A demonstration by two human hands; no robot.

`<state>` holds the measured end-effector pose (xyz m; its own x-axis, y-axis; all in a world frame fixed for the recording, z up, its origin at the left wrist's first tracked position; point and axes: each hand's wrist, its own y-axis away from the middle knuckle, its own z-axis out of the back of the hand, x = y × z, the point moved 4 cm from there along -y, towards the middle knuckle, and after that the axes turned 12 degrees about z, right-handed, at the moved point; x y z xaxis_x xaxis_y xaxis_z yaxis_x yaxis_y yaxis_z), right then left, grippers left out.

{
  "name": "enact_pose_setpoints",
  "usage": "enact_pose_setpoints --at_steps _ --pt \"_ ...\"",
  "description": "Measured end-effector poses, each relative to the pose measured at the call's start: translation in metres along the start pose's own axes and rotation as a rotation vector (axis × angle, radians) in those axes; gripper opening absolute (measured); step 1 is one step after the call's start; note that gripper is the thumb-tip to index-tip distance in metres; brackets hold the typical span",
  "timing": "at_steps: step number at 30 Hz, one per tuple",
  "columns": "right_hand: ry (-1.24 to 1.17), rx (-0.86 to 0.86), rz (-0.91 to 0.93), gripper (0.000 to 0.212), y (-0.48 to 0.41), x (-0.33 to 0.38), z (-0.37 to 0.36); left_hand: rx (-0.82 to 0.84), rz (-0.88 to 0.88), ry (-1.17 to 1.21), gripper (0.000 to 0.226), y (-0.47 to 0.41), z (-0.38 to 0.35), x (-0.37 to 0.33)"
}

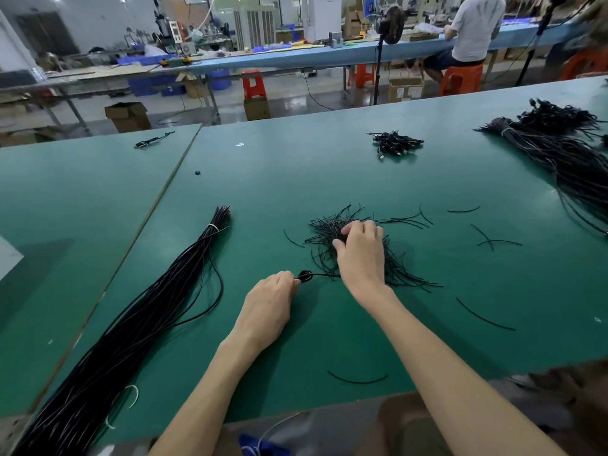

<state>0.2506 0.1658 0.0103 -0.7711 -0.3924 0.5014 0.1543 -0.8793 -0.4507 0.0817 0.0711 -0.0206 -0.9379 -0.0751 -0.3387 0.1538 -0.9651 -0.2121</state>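
Coil: we pinch a small black coil [306, 276] at the fingertips of our left hand [269, 304], low over the green table [329, 179]; whether it touches the surface, we cannot tell.
Axis: its free tail leaves the pinch and runs to the right, nearly level, until it goes under our right wrist, so the long axis lies across us.
Why the pinch: we judge that it keeps the loops from springing apart while the other hand fetches a binding.
Right hand: our right hand [362, 251] reaches beyond the pinch, fingers curled down and thumb meeting forefinger on the pile of short strands [325, 228].
Pile: it lies just past and right of the pinch, within an easy reach, with its strands fanning every way.
Loose strands: single ones [485, 319] lie scattered further right and nearer to us.
Long bundle: left of the pinch, a tied bundle of long cables [138, 324] stretches from our near edge away from us, probably the supply.
Heap: well beyond the pinch sits a heap of wound cables [394, 144], likely finished pieces kept out of the working patch.
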Motion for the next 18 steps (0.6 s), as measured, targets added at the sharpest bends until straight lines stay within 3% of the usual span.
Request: enact_pose_setpoints --at_steps 3,9,18 --pt "0.099 0.031 -0.034 0.027 0.0 -0.01 -0.004 0.011 0.013 -0.005 0.032 -0.001 -0.003 0.003" --pt "0.034 0.015 -0.078 0.017 0.006 -0.019 -0.007 0.012 0.016 -0.001 0.032 -0.002 -0.004 0.003" --pt "0.043 -0.03 -0.107 0.023 0.007 -0.016 0.012 0.017 0.026 -0.007 0.032 -0.002 -0.003 0.003"
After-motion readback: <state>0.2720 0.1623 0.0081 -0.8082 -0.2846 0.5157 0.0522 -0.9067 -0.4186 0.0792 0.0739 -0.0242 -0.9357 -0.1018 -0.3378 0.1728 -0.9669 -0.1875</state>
